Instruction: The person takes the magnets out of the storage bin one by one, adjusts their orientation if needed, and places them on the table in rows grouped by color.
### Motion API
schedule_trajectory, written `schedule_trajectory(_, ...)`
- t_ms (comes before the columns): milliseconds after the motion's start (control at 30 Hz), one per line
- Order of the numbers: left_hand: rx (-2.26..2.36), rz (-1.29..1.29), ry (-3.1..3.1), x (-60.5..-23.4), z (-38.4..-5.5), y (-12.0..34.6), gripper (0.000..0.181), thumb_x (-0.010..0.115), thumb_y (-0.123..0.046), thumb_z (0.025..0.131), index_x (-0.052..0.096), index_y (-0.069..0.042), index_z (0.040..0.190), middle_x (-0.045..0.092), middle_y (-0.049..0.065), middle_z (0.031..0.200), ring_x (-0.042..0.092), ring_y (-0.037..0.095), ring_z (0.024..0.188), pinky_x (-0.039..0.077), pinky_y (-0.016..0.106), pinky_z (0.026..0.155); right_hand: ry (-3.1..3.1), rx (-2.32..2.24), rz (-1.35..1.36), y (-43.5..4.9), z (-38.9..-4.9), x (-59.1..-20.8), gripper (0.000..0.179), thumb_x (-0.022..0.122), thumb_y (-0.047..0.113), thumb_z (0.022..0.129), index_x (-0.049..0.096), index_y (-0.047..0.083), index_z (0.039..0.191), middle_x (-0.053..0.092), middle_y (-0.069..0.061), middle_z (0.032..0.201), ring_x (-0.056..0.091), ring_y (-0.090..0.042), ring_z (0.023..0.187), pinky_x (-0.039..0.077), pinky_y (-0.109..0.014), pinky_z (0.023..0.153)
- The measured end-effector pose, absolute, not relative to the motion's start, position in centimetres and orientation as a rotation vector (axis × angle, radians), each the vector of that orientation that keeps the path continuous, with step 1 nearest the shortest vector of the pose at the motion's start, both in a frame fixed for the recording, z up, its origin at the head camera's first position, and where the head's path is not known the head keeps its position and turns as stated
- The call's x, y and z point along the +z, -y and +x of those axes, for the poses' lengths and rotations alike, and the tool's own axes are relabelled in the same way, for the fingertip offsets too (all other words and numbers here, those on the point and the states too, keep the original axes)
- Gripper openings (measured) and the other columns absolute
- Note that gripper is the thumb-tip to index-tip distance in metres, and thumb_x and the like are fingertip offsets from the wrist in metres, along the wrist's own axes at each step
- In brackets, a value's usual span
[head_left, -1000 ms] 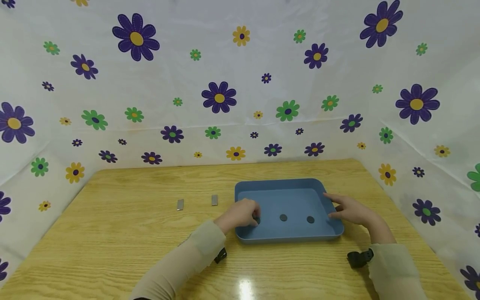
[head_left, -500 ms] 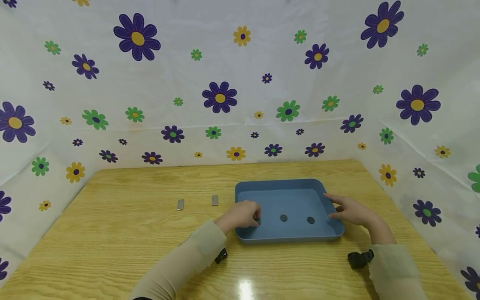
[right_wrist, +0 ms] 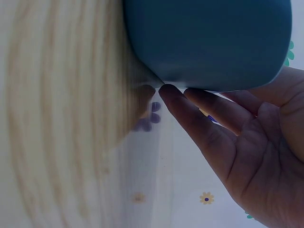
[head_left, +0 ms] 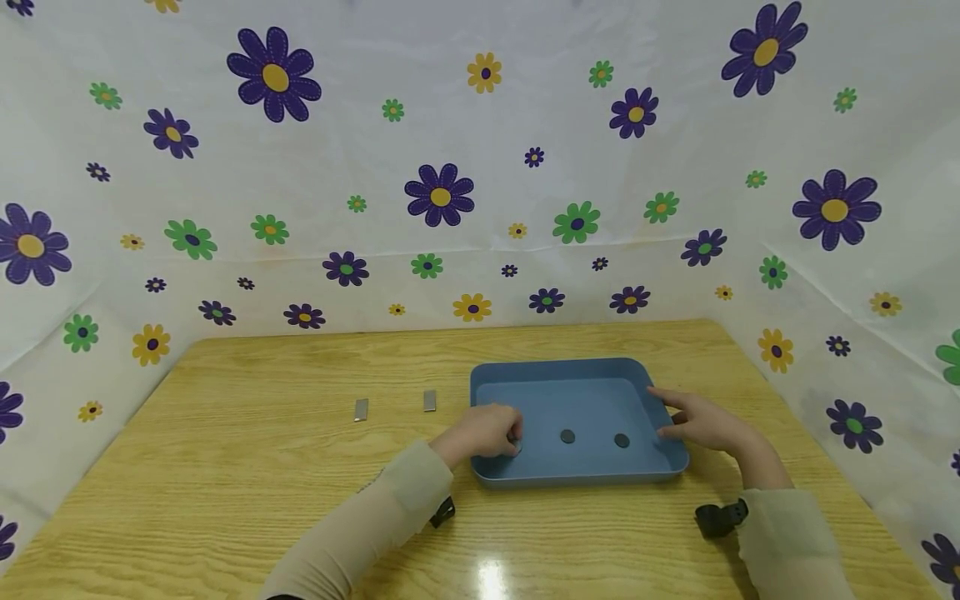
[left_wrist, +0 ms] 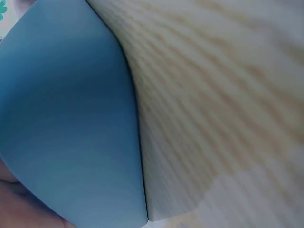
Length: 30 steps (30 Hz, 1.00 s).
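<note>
A blue rectangular tray (head_left: 577,479) rests on the wooden table. Inside its left end, my left hand (head_left: 483,429) has its fingers bent down round a small dark grey disc (head_left: 516,444), pinching it close to the tray floor; the fingertips are partly hidden. Two similar discs, a middle disc (head_left: 567,436) and a right disc (head_left: 622,440), lie flat in a row to the right. My right hand (head_left: 701,421) holds the tray's right wall. In the right wrist view, fingertips (right_wrist: 172,95) touch the outer wall low down and the thumb reaches over the rim.
Two small flat silver rectangles, a left piece (head_left: 361,409) and a right piece (head_left: 429,401), lie on the table (head_left: 262,467) left of the tray. A flower-patterned cloth (head_left: 360,167) hangs behind and along both sides.
My left hand has shifted very slightly toward the near side with the disc. The right hand, the tray and the other discs keep their places.
</note>
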<state>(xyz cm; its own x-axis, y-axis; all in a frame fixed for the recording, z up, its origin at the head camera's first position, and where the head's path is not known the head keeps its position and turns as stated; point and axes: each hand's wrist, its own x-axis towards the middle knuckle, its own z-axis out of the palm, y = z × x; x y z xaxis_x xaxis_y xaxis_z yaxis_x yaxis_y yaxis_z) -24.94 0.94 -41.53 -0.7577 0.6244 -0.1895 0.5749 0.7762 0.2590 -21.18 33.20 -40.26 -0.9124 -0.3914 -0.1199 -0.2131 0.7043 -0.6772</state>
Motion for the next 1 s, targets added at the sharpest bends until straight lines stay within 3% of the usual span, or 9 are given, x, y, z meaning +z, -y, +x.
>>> schedule_trajectory(333, 0.362, 1.102, -2.704, -41.5, -25.2, -0.4, 0.011, 0.071, -0.013, 0.073, 0.062, -0.019, 0.075, 0.054, -0.011, 0.070, 0.049, 0.005, 0.066, 0.040, 0.021, 0.061, -2.658, -1.012, -0.480, -33.1, -21.1, -40.1, 0.067, 0.061, 0.011, 0.083, 0.024, -0.009, 0.135, 0.021, -0.037, 0.133, 0.038, -0.051, 0.110, 0.043, -0.047, 0.081)
schedule_trajectory(633, 0.545, 1.081, -2.638, -41.5, -25.7, 0.1, 0.009, 0.069, -0.005, 0.074, 0.066, -0.012, 0.079, 0.055, -0.007, 0.071, 0.049, 0.007, 0.066, 0.041, 0.020, 0.059, -2.667, -0.996, -0.465, -32.9, -21.0, -40.0, 0.066, 0.061, 0.012, 0.083, 0.025, -0.009, 0.135, 0.023, -0.036, 0.132, 0.038, -0.051, 0.109, 0.042, -0.048, 0.081)
schedule_trajectory(1000, 1.003, 0.982, -2.525, -41.9, -26.1, 0.7, 0.013, 0.068, -0.009, 0.077, 0.067, -0.007, 0.089, 0.061, 0.001, 0.088, 0.059, 0.009, 0.075, 0.046, 0.019, 0.060, -2.667, -0.997, -0.468, -33.0, -21.0, -40.0, 0.066, 0.061, 0.012, 0.083, 0.025, -0.009, 0.135, 0.022, -0.036, 0.133, 0.039, -0.051, 0.109, 0.042, -0.049, 0.082)
